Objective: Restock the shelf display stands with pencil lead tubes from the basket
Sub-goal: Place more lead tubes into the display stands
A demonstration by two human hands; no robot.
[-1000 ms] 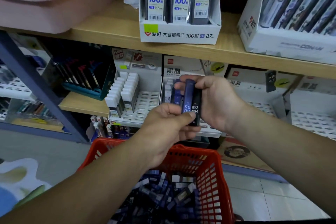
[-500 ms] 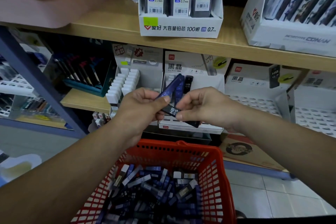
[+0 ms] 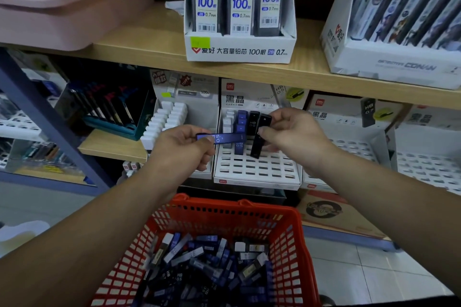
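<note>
Our right hand [image 3: 296, 137] pinches a black lead tube [image 3: 256, 148] upright at the display stand [image 3: 249, 169], and our left hand [image 3: 184, 149] grips a blue lead tube [image 3: 229, 137] sideways. Few slots are filled and the red basket [image 3: 237, 209] is heaped, so plenty remains!

At the upper left of the frame a pink plastic tray [image 3: 62, 15] sits on the top wooden shelf [image 3: 139, 42]. Upper centre on the same board stands a white carton [image 3: 239, 51] holding three upright packs marked 100, 2B, 0.7 mm. At the upper right is a larger white box [image 3: 389, 62] printed CONAN, filled with slanted pens. At mid left, beside a blue slanting post [image 3: 48, 119], a teal tray [image 3: 112, 128] holds dark pens. A brown cardboard box [image 3: 324, 209] lies lower right, above the pale tiled floor [image 3: 374, 271].
</note>
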